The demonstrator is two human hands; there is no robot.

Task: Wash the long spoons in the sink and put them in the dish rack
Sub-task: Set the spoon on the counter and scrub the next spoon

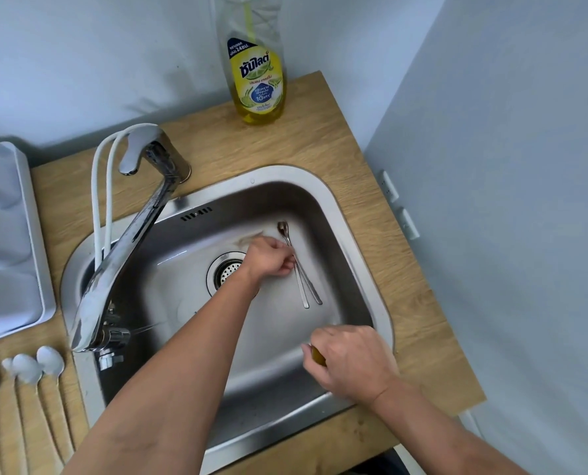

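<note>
Left hand point(271, 257) pinching long spoons point(303, 272)

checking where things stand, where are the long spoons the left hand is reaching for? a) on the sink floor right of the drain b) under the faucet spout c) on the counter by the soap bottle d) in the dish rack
a: the long spoons lie on the sink floor right of the drain, with the left hand on their handles.
</note>
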